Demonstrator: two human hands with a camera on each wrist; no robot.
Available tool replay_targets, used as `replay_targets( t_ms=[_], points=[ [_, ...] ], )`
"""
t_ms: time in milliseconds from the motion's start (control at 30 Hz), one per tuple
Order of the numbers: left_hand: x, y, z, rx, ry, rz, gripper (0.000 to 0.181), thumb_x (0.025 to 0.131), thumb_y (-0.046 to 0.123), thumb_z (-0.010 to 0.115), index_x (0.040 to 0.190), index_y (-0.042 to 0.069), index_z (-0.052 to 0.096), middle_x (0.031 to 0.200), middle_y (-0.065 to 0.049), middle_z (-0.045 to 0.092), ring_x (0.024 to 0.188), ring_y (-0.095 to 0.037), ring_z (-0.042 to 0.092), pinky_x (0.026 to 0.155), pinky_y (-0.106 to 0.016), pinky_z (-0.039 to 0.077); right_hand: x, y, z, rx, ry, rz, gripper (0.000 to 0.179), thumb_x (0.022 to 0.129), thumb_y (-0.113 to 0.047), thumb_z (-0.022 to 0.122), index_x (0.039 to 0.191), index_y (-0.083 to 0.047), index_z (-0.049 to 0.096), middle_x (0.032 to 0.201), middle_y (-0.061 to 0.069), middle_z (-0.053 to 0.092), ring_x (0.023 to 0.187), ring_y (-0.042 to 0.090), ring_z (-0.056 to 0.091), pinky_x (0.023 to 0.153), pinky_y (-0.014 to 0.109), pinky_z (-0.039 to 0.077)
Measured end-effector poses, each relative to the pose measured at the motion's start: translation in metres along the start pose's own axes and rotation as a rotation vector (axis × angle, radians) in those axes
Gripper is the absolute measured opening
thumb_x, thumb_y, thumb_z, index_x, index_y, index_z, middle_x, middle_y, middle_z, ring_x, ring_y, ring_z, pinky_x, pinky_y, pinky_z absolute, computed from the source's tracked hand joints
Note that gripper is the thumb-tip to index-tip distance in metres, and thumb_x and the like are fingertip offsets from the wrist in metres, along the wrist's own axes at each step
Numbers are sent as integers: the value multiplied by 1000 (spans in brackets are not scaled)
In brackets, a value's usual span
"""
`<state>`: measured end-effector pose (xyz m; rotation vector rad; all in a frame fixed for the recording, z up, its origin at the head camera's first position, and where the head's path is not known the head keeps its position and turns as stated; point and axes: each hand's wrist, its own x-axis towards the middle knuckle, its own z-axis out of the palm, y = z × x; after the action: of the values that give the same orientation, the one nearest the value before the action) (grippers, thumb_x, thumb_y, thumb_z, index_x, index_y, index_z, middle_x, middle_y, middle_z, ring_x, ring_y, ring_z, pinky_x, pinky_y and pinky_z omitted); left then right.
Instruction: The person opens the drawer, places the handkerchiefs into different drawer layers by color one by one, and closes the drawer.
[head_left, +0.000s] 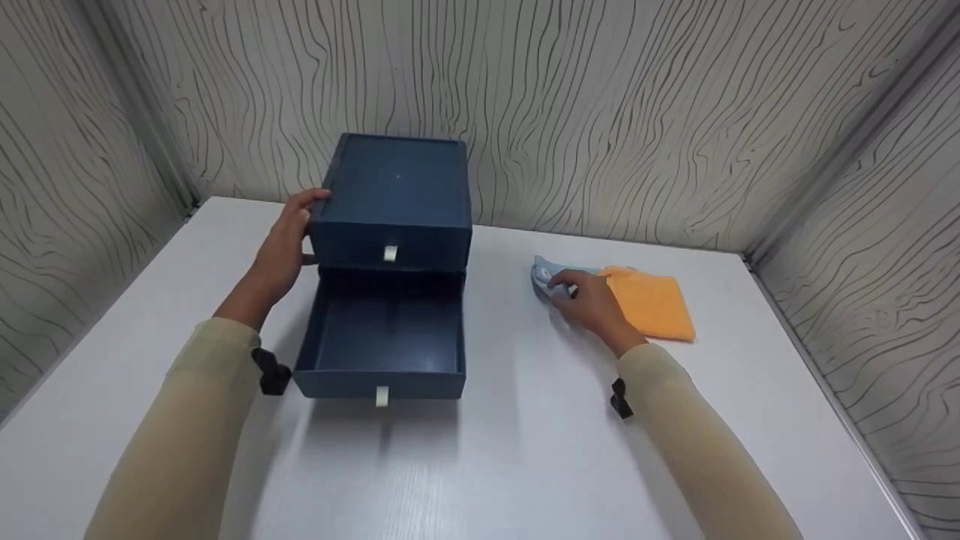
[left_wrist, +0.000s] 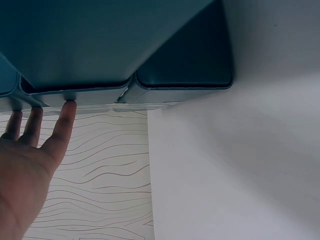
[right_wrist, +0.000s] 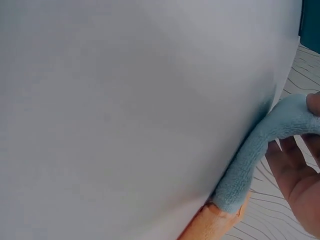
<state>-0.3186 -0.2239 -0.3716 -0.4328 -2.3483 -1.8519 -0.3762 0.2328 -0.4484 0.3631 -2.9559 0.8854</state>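
My left hand (head_left: pixel 279 251) rests against the left side of a dark blue two-drawer storage box (head_left: pixel 397 184). In the left wrist view its fingers (left_wrist: pixel 61 131) are fairly straight, with the tips touching the box's side. The lower drawer (head_left: pixel 381 384) is pulled out, and nothing is seen inside it; the upper drawer (head_left: pixel 345 246) is closed. Off to the right, my right hand (head_left: pixel 592 306) pinches the left end of a light blue towel (right_wrist: pixel 245 160), which lifts and bends off the table. The towel's other end meets a folded orange towel (head_left: pixel 654 304).
Everything stands on a white table (head_left: pixel 525 450). Wood-grain patterned panels (head_left: pixel 562 112) rise behind it and at both sides. Each drawer front carries a small pale pull tab (head_left: pixel 382 397). A black wrist device (head_left: pixel 271 371) sits on each sleeve.
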Motion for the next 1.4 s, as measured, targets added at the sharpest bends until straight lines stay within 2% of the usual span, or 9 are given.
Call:
replay_targets(
  t_ms=[233,433,567,800,1100,1400],
  points=[
    [-1,-3,-1,5,7,4,46,106,40,18,148,23,27,159,-10,19,141,-34,29,96,-68,38,-5,-3,-9,75,83,23,19,89,-16,63,107,-17,68,113,5,64,91,23,52,80,34,43],
    [-2,-4,-1,-14,-17,1,47,106,43,15,148,25,26,159,-10,20,143,-34,27,98,-68,36,-8,-6,-17,90,161,-35,17,86,-12,63,103,-14,69,107,7,66,85,22,53,76,33,43],
    [-2,-5,-1,-18,-16,10,48,105,44,16,148,24,26,159,-9,20,143,-34,27,98,-68,36,-9,-7,-21,95,211,-35,18,85,-11,63,102,-14,68,103,6,65,81,21,52,72,30,42],
    [-1,-3,0,-11,-17,32,49,106,43,17,149,21,25,158,-11,21,142,-36,28,97,-68,37,-15,-17,-29,184,321,-68,17,85,-9,63,101,-12,68,100,8,66,78,19,53,68,28,44],
    [0,0,-1,-11,-17,21,49,106,39,16,149,18,24,158,-9,23,142,-34,29,97,-68,37,-26,-42,-37,283,398,-150,17,83,-6,63,99,-8,69,100,6,70,75,18,57,68,22,48],
    [0,-4,-1,0,-7,17,49,105,44,17,148,22,26,159,-10,20,142,-36,29,97,-68,38,-45,-83,-43,313,408,-289,15,83,-1,66,95,-9,71,94,4,71,72,15,55,60,18,48]
  ],
)
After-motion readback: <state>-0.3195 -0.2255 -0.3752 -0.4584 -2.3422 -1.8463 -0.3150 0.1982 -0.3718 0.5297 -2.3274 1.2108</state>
